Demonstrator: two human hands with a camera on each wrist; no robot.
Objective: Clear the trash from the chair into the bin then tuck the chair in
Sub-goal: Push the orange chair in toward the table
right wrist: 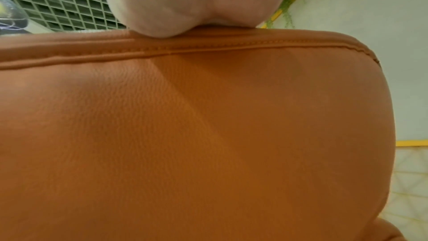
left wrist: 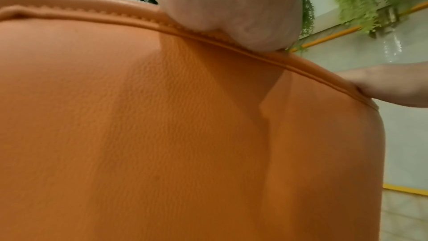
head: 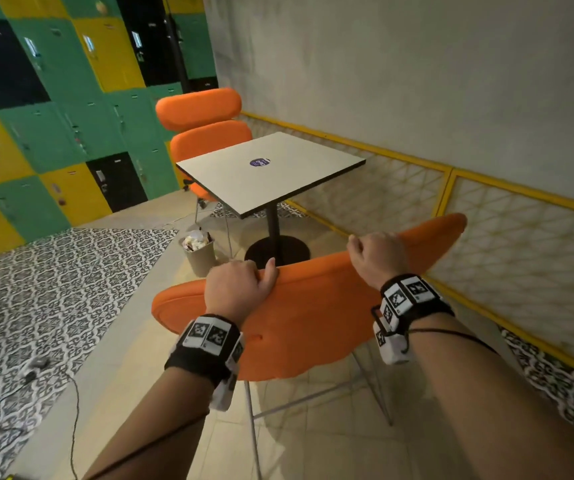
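An orange chair (head: pixel 313 317) stands in front of me, its backrest facing me and its seat hidden behind it. My left hand (head: pixel 240 289) grips the top edge of the backrest at the left, fingers curled over it. My right hand (head: pixel 375 254) grips the same edge further right. Both wrist views are filled by the orange backrest (left wrist: pixel 162 125) (right wrist: pixel 185 125), with the heel of each hand (left wrist: pixel 231 10) (right wrist: pixel 190 1) pressed on the top seam. A small grey bin (head: pixel 199 252) full of crumpled trash stands on the floor left of the table's base.
A white square table (head: pixel 296 171) on a black pedestal (head: pixel 275 249) stands just beyond the chair. A second orange chair (head: pixel 205 133) is tucked at its far side. A yellow-railed low wall (head: pixel 486 209) runs along the right. Lockers line the left, and a cable (head: pixel 74 410) lies on the floor.
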